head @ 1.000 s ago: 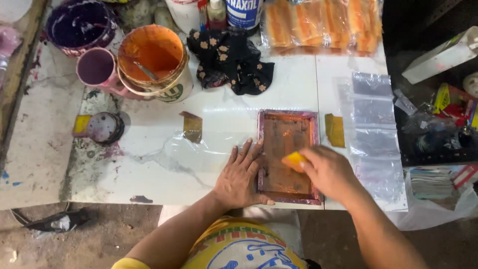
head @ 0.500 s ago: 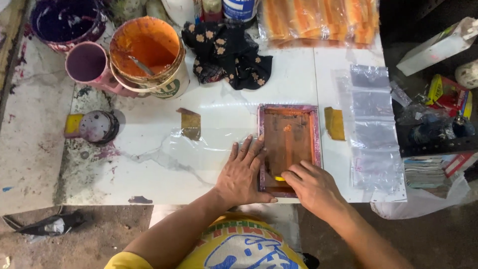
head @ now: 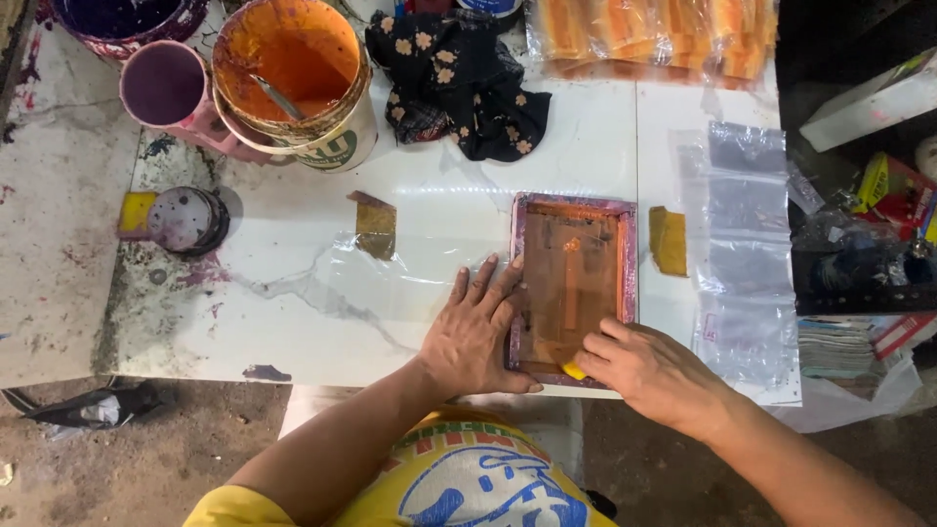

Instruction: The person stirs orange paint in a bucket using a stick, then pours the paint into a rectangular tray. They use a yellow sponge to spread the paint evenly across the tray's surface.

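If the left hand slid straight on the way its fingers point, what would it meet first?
Left hand points up and slightly right along the frame's left edge. Past the fingertips lies bare table, then probably the dark cloth.

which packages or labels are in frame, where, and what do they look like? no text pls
Orange paint bucket, top left: round, with a pale printed label on its side.
Stack of clear wrapped orange packs, top edge: flat.
Clear plastic bags, right of the framed screen: flat, transparent.
White box, far right: long.
Yellow-and-red packet, far right: small.
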